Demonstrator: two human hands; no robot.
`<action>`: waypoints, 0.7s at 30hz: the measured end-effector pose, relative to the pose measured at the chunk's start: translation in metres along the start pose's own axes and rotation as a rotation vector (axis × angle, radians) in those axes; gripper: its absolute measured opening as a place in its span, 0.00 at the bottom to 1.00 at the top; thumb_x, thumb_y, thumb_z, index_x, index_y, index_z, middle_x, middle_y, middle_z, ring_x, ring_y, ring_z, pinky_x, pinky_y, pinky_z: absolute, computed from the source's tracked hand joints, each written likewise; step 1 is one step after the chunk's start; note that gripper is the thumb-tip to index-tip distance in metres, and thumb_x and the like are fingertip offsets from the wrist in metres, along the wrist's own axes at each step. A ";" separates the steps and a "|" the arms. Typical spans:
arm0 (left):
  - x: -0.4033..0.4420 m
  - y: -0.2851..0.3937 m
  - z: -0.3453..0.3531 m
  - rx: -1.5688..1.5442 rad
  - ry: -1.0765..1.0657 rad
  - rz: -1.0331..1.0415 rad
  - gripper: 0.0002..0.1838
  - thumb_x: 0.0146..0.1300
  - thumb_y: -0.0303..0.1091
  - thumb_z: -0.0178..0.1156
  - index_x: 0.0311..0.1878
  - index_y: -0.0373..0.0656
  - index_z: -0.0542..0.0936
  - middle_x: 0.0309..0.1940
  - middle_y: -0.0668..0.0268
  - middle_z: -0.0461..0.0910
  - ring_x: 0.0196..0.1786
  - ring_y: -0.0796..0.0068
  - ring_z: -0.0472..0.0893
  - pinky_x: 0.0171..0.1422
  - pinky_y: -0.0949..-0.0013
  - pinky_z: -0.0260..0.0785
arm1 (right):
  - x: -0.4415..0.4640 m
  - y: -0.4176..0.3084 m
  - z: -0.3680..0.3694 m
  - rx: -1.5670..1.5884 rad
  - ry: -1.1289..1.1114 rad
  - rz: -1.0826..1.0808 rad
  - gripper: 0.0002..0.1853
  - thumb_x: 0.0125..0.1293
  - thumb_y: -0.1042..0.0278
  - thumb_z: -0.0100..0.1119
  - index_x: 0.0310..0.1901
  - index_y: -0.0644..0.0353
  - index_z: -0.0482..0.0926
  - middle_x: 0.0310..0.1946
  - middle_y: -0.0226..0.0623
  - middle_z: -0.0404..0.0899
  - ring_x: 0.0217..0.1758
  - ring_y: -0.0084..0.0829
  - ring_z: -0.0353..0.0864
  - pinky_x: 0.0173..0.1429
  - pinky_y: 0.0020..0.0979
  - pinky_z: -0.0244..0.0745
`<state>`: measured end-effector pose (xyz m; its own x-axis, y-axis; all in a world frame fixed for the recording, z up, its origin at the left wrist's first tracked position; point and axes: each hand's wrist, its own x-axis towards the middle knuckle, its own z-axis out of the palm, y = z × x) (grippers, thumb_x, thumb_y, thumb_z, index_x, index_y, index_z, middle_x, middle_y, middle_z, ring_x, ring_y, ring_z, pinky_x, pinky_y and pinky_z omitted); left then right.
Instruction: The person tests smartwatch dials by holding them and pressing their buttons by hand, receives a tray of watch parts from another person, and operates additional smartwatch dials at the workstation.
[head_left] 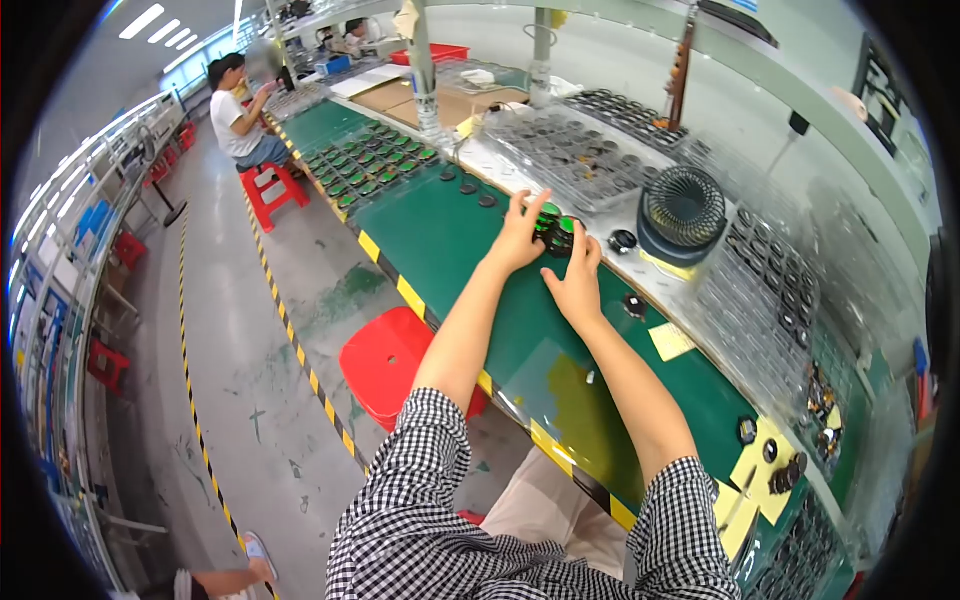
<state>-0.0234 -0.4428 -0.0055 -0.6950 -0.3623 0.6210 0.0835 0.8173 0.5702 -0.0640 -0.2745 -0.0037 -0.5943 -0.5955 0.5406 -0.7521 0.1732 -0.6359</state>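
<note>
Several small round black parts with green tops (554,231) are bunched in stacks over the green mat, between my two hands. My left hand (517,236) curls its fingers around their left side. From the right, my right hand (577,279) presses its fingers against the same stacks, with its thumb pointing toward me. The undersides of the parts are hidden, so I cannot tell whether they touch the mat. A few loose black discs (487,201) lie on the mat just beyond my left hand.
Rows of green-topped round parts (365,165) fill the left of the green mat (400,225). A round dark fan (684,212) stands behind my right hand, near clear trays (570,150). Yellow notes (671,341) lie right. A red stool (388,362) is below; a seated person (238,115) works farther off.
</note>
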 end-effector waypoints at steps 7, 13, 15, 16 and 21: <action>0.003 -0.002 -0.001 -0.018 -0.095 -0.025 0.45 0.47 0.16 0.64 0.71 0.58 0.65 0.71 0.46 0.54 0.66 0.36 0.69 0.65 0.52 0.71 | 0.026 0.002 0.032 -0.104 0.165 -0.038 0.47 0.52 0.76 0.69 0.73 0.54 0.54 0.66 0.68 0.50 0.65 0.68 0.63 0.65 0.51 0.67; 0.003 -0.006 0.002 -0.028 -0.064 -0.039 0.33 0.45 0.17 0.65 0.58 0.50 0.73 0.66 0.51 0.61 0.63 0.42 0.72 0.63 0.53 0.72 | 0.029 0.010 0.035 -0.081 0.151 0.018 0.37 0.53 0.79 0.66 0.66 0.54 0.65 0.65 0.60 0.55 0.64 0.62 0.65 0.65 0.49 0.68; 0.003 -0.006 0.000 -0.067 -0.039 -0.021 0.33 0.44 0.17 0.65 0.58 0.49 0.73 0.64 0.52 0.62 0.62 0.42 0.72 0.63 0.54 0.72 | 0.028 0.010 0.037 -0.106 0.189 -0.025 0.35 0.53 0.79 0.66 0.64 0.55 0.66 0.64 0.59 0.57 0.64 0.62 0.65 0.65 0.49 0.68; 0.001 -0.004 -0.001 -0.092 -0.029 -0.011 0.33 0.44 0.17 0.65 0.58 0.48 0.73 0.63 0.52 0.63 0.62 0.42 0.72 0.63 0.54 0.72 | 0.027 0.010 0.037 -0.125 0.210 -0.044 0.34 0.53 0.79 0.66 0.63 0.55 0.67 0.63 0.59 0.58 0.64 0.62 0.66 0.65 0.49 0.68; -0.014 0.004 -0.005 -0.090 0.018 0.002 0.34 0.42 0.18 0.66 0.57 0.47 0.73 0.60 0.53 0.62 0.60 0.45 0.72 0.62 0.56 0.72 | 0.014 0.006 0.028 -0.077 0.147 -0.021 0.35 0.50 0.80 0.68 0.62 0.53 0.67 0.58 0.55 0.64 0.62 0.60 0.67 0.65 0.49 0.67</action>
<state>-0.0098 -0.4367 -0.0089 -0.6820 -0.3697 0.6310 0.1488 0.7746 0.6146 -0.0684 -0.3035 -0.0151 -0.6093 -0.4795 0.6316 -0.7810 0.2253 -0.5824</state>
